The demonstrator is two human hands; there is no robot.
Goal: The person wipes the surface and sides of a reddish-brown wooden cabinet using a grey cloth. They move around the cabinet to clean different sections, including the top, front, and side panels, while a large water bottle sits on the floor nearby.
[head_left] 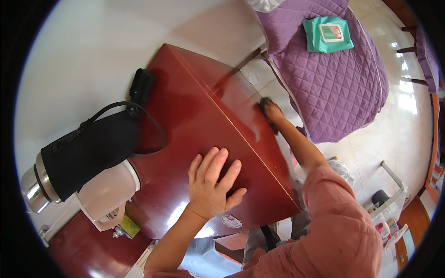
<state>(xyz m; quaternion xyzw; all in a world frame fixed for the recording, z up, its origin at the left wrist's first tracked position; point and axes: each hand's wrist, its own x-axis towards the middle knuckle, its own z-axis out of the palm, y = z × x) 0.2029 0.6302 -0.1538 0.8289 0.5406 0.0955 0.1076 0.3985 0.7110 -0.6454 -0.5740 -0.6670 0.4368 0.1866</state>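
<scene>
A glossy dark-red cabinet (pixel 176 106) fills the middle, its flat top meeting a front side along a straight, pale-lined edge. On the top, my left hand (pixel 211 185) rests flat with its fingers spread, holding nothing. Stretched past that edge, my right hand (pixel 274 112) is at the cabinet's far side panel. Its fingers are curled round a dark object (pixel 265 103) that lies against the panel. The object is small and partly covered by the hand, so its kind does not show. A small sticker (pixel 232 221) is on the cabinet near my left wrist.
A steel-capped bottle in a black strapped sleeve (pixel 92 148), a pale pink pitcher (pixel 109 192) and a small green box (pixel 127 225) stand at the left. A chair with a purple quilted cover (pixel 333 92) stands at the right, bearing a teal wipes pack (pixel 317 39).
</scene>
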